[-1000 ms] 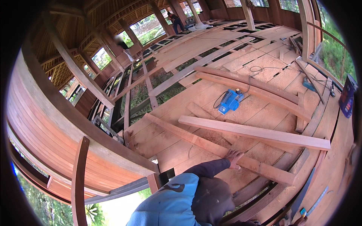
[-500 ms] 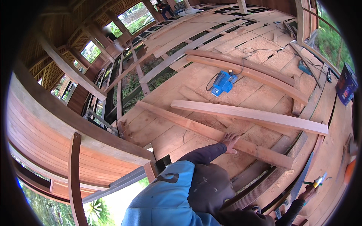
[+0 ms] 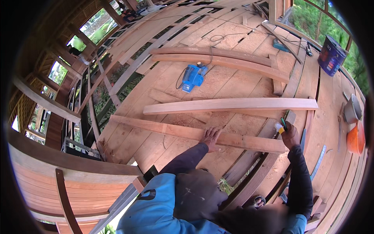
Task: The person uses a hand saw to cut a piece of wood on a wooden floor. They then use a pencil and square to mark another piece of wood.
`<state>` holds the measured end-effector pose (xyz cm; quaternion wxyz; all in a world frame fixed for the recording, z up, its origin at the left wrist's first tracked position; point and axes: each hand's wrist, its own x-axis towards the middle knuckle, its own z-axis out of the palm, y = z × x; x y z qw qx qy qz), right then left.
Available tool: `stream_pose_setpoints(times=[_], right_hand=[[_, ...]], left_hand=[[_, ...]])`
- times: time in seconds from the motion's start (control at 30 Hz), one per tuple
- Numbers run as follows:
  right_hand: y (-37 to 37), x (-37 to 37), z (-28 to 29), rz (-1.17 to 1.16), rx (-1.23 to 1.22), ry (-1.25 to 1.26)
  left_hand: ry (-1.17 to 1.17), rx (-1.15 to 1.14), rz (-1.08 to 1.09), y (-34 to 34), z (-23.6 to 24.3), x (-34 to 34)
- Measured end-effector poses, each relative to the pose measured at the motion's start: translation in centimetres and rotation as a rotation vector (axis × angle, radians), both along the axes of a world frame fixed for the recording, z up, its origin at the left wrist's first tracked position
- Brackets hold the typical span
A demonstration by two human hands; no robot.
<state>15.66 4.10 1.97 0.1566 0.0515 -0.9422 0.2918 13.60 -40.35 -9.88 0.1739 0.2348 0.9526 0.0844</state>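
Note:
My left hand (image 3: 210, 137) rests on a reddish wooden beam (image 3: 249, 141) lying across the plank deck, its fingers stretched over the upper surface. My right hand (image 3: 290, 135) is raised near that beam's right end, gripping a small yellow-and-white tool (image 3: 279, 127) and a thin green item (image 3: 284, 124), too small to identify. A paler beam (image 3: 230, 104) lies just beyond, and a blue electric planer (image 3: 193, 78) with a cord sits on the sawdust-covered boards farther forward.
More beams (image 3: 218, 62) and cords lie ahead. A dark blue pail (image 3: 331, 56), grey bucket (image 3: 351, 109) and orange bucket (image 3: 355, 138) stand at right. Open joist gaps (image 3: 126, 89) run left of the deck; a low slatted wall (image 3: 78, 191) is lower left. People (image 3: 126, 15) work far back.
My right hand has risen from the lower right to the beam's end with the yellow tool and green item. My left hand stays on the beam; the view has swung right.

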Motion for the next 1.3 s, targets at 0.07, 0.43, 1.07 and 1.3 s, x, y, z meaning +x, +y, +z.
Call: stream_pose_setpoints(times=[0.07,0.43,1.07,1.3], right_hand=[[1.6,0.4,-0.9,0.004,-0.010,-0.141],[-3.9,5.2,-11.2,-0.059,0.031,-0.402],[-5.7,6.8,-10.5,-0.113,-0.053,-0.351],[-5.0,7.2,-10.0,-0.140,-0.070,-0.423]], left_hand=[[-0.010,-0.017,-0.036,2.8,0.4,-0.1],[-0.105,0.024,0.024,3.1,2.4,0.6],[-0.006,0.069,0.032,2.7,0.2,0.1],[0.064,0.112,0.024,2.8,-1.5,0.0]])
